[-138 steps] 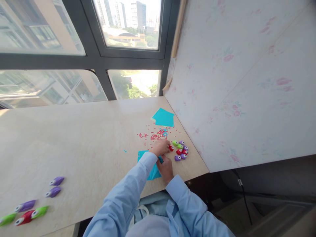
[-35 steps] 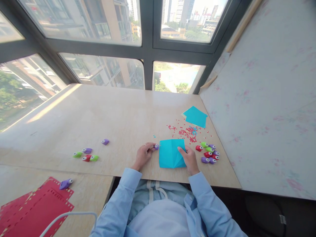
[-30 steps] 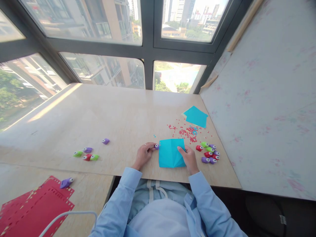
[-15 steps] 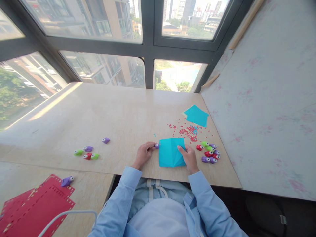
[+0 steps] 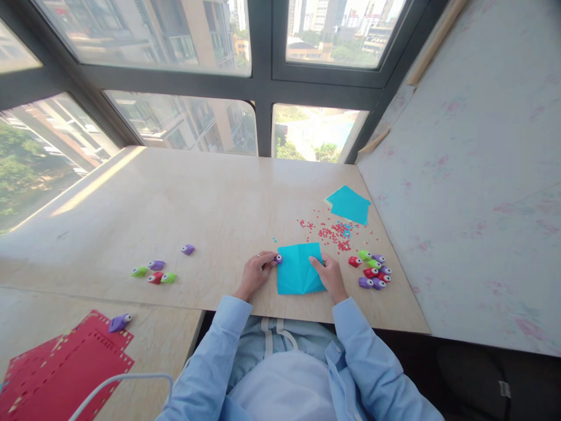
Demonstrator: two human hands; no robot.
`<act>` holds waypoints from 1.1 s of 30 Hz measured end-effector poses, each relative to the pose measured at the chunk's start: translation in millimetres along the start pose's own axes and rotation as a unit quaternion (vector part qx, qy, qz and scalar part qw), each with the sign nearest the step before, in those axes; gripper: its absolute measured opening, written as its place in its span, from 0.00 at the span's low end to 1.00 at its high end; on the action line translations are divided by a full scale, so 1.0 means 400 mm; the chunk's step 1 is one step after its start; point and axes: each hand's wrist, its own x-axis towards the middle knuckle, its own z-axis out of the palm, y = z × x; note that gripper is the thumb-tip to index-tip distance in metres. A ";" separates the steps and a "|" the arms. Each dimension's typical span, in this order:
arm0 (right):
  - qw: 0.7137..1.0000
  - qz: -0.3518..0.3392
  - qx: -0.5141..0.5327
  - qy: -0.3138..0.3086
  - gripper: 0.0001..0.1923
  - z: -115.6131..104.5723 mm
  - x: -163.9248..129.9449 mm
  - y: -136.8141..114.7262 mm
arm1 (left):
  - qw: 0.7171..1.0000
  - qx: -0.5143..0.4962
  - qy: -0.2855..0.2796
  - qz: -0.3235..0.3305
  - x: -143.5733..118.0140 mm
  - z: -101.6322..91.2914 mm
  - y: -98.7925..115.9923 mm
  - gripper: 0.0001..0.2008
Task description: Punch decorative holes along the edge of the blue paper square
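Observation:
A creased square of turquoise paper (image 5: 295,270) lies on the beige table (image 5: 175,204) just in front of me. My right hand (image 5: 328,276) pinches its right edge. My left hand (image 5: 256,273) holds a small purple paper punch (image 5: 277,258) right against the sheet's left edge. To the right of the sheet sits a cluster of several small punches (image 5: 371,270) in red, green and purple. Red and blue paper dots (image 5: 333,231) are scattered just beyond it.
More turquoise sheets (image 5: 349,204) lie at the far right by the wall. Small punches (image 5: 153,273) sit on the left, one purple punch (image 5: 188,249) apart. Punched red paper (image 5: 65,368) with another purple punch (image 5: 118,322) lies at the near left. Windows stand behind the table.
My right hand has slid the turquoise sheet slightly to the left, toward the punch in my left hand. Several seconds ago both hands were by the cluster of punches on the right.

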 end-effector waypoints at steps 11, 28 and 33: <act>0.994 -0.049 -0.096 0.008 0.24 0.005 0.012 0.001 | 1.000 0.004 0.011 -0.024 -0.003 0.005 -0.005 0.10; 0.988 -0.074 -0.132 0.031 0.21 0.009 0.004 0.014 | 0.976 -0.040 0.076 -0.202 0.018 -0.038 0.073 0.19; 0.989 -0.060 -0.134 0.021 0.22 0.010 -0.001 0.027 | 0.959 -0.049 -0.029 -0.276 0.062 -0.038 0.072 0.26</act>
